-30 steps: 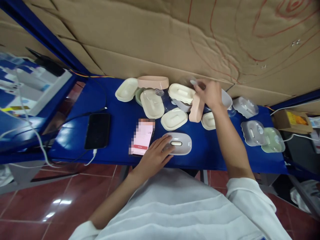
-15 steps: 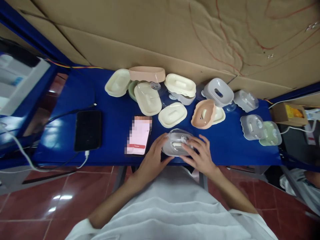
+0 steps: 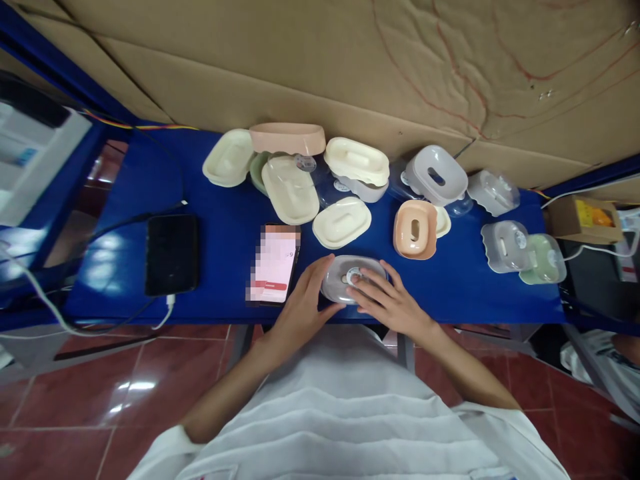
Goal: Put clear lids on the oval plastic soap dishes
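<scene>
A grey soap box with a clear lid lies near the table's front edge, between my hands. My left hand curls round its left end, thumb at the near side and fingers at the far side. My right hand grips the right end, several of its fingertips lying over the lid beside a round sticker. Just beyond it are a cream oval tray and a peach soap box base with a slot in its middle. To the left of my left hand lies a lit phone.
Cream trays, a long peach base and a grey base are grouped at the back. Lidded grey and green boxes stand at right. A black device with a white cable lies at left. Cardboard walls the back.
The peach base has gone from tilted to lying flatter. My right fingers have shifted left over the lid, and the sticker now sits nearer the lid's middle. The view has shifted slightly.
</scene>
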Available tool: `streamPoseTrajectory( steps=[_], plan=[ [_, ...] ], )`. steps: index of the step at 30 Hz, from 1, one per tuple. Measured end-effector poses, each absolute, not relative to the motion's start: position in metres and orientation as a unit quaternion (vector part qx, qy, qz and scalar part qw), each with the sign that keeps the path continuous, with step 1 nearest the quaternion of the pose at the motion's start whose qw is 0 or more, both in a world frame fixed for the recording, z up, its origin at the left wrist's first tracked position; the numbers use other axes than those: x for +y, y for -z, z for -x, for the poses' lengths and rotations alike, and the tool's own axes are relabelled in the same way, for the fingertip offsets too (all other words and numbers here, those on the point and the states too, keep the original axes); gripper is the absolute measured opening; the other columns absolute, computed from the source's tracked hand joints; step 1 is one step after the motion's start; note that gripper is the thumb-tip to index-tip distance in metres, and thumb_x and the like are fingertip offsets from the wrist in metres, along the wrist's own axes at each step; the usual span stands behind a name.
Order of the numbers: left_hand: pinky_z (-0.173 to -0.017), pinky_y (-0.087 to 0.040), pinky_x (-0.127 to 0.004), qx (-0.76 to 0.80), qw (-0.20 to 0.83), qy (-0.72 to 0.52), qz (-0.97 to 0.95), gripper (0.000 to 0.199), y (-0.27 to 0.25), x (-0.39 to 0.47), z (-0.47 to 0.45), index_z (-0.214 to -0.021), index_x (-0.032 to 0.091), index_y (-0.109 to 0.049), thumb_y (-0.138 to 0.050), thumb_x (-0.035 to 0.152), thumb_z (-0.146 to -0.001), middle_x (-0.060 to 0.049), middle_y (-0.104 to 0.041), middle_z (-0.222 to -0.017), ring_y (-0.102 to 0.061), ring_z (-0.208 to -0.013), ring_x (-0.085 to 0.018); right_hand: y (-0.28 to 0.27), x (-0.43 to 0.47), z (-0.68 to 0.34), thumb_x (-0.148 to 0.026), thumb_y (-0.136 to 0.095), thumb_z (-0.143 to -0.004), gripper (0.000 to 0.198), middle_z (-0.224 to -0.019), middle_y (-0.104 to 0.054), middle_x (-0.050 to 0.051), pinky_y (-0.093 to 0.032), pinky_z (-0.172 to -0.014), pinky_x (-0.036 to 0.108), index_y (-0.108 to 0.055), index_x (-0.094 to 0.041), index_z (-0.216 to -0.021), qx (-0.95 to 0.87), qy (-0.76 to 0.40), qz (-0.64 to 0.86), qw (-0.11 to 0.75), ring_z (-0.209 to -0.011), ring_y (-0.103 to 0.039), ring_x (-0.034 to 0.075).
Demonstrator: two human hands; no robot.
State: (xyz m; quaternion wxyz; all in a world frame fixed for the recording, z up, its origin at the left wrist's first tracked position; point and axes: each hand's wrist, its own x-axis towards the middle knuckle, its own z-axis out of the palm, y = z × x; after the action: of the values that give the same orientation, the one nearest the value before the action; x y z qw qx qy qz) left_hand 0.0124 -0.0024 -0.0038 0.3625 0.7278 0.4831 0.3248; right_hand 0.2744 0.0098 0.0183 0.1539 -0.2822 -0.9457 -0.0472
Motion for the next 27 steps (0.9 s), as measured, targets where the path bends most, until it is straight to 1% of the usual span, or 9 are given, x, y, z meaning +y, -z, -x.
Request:
streamPoseTrajectory(
  steps=[3, 6, 8, 11, 15, 19, 22, 25, 27],
  plan=[
    [-0.128, -0.046, -0.055, 0.479, 0.367, -0.294, -0.741, 0.092, 0.001, 0.0, -0.011, -0.171, 0.04, -0.024, -0.079, 0.035, -0.098, -0.013, -0.045, -0.168, -0.048, -0.157, -0.034, -0.019, 0.01, -0.277, -0.034, -0.066, -0.109, 0.044, -0.152, -0.069, 0.006, -0.024, -0.138, 0.063, -0.062, -0.025, -0.152, -0.948, 0.048, 0.279, 0.148, -0.148, -0.057, 0.025],
    [-0.127, -0.046, -0.054, 0.476, 0.364, -0.279, -0.75, 0.091, 0.001, 0.001, -0.01, -0.171, 0.04, -0.026, -0.08, 0.035, -0.098, -0.013, -0.044, -0.168, -0.049, -0.156, -0.034, -0.015, 0.008, -0.278, -0.04, -0.065, -0.109, 0.044, -0.153, -0.068, 0.003, -0.027, -0.136, 0.063, -0.06, -0.035, -0.153, -0.945, 0.034, 0.298, 0.13, -0.151, -0.055, 0.025],
    [-0.126, -0.048, -0.054, 0.474, 0.357, -0.278, -0.755, 0.09, 0.001, 0.001, -0.01, -0.171, 0.039, -0.026, -0.079, 0.035, -0.098, -0.014, -0.045, -0.167, -0.05, -0.156, -0.034, -0.011, 0.006, -0.279, -0.037, -0.067, -0.108, 0.048, -0.155, -0.066, 0.001, -0.029, -0.135, 0.066, -0.058, -0.04, -0.155, -0.942, 0.004, 0.312, 0.123, -0.154, -0.053, 0.026],
    [-0.125, -0.049, -0.052, 0.471, 0.348, -0.28, -0.761, 0.09, 0.001, 0.002, -0.009, -0.17, 0.039, -0.027, -0.08, 0.034, -0.097, -0.013, -0.048, -0.165, -0.052, -0.154, -0.033, -0.007, 0.003, -0.28, -0.031, -0.07, -0.106, 0.057, -0.16, -0.062, 0.002, -0.028, -0.133, 0.073, -0.052, -0.042, -0.16, -0.943, -0.036, 0.31, 0.119, -0.157, -0.049, 0.028],
    [-0.124, -0.051, -0.051, 0.467, 0.342, -0.284, -0.765, 0.087, 0.0, 0.002, -0.008, -0.169, 0.039, -0.029, -0.079, 0.034, -0.098, -0.013, -0.05, -0.163, -0.055, -0.152, -0.032, -0.01, 0.003, -0.282, -0.026, -0.069, -0.106, 0.062, -0.161, -0.061, -0.001, -0.029, -0.134, 0.071, -0.048, -0.046, -0.161, -0.945, -0.047, 0.302, 0.114, -0.157, -0.049, 0.026],
    [-0.123, -0.051, -0.052, 0.472, 0.351, -0.273, -0.762, 0.084, 0.001, 0.003, -0.006, -0.168, 0.037, -0.032, -0.079, 0.038, -0.098, -0.013, -0.048, -0.164, -0.054, -0.152, -0.032, -0.013, 0.005, -0.282, -0.026, -0.069, -0.106, 0.061, -0.163, -0.059, 0.0, -0.032, -0.133, 0.069, -0.049, -0.045, -0.161, -0.945, -0.055, 0.298, 0.12, -0.158, -0.047, 0.026],
    [-0.124, -0.05, -0.053, 0.473, 0.354, -0.27, -0.76, 0.083, 0.002, 0.004, -0.006, -0.167, 0.035, -0.034, -0.08, 0.038, -0.098, -0.014, -0.049, -0.164, -0.053, -0.152, -0.033, -0.007, 0.008, -0.28, -0.03, -0.074, -0.104, 0.059, -0.163, -0.059, -0.001, -0.033, -0.133, 0.068, -0.055, -0.046, -0.157, -0.941, -0.056, 0.303, 0.141, -0.159, -0.045, 0.028],
    [-0.124, -0.05, -0.054, 0.464, 0.349, -0.28, -0.765, 0.083, 0.002, 0.004, -0.008, -0.167, 0.034, -0.033, -0.079, 0.037, -0.098, -0.014, -0.049, -0.163, -0.054, -0.151, -0.033, -0.002, 0.007, -0.28, -0.035, -0.08, -0.098, 0.061, -0.166, -0.054, 0.004, -0.039, -0.13, 0.068, -0.059, -0.042, -0.155, -0.922, -0.068, 0.343, 0.166, -0.164, -0.035, 0.035],
    [-0.124, -0.051, -0.054, 0.455, 0.352, -0.277, -0.77, 0.083, 0.001, 0.002, -0.01, -0.168, 0.034, -0.031, -0.077, 0.037, -0.1, -0.015, -0.048, -0.163, -0.053, -0.153, -0.033, -0.003, 0.001, -0.284, -0.035, -0.077, -0.1, 0.06, -0.168, -0.051, 0.007, -0.044, -0.129, 0.064, -0.058, -0.038, -0.157, -0.916, -0.071, 0.363, 0.155, -0.166, -0.031, 0.035]
  ],
)
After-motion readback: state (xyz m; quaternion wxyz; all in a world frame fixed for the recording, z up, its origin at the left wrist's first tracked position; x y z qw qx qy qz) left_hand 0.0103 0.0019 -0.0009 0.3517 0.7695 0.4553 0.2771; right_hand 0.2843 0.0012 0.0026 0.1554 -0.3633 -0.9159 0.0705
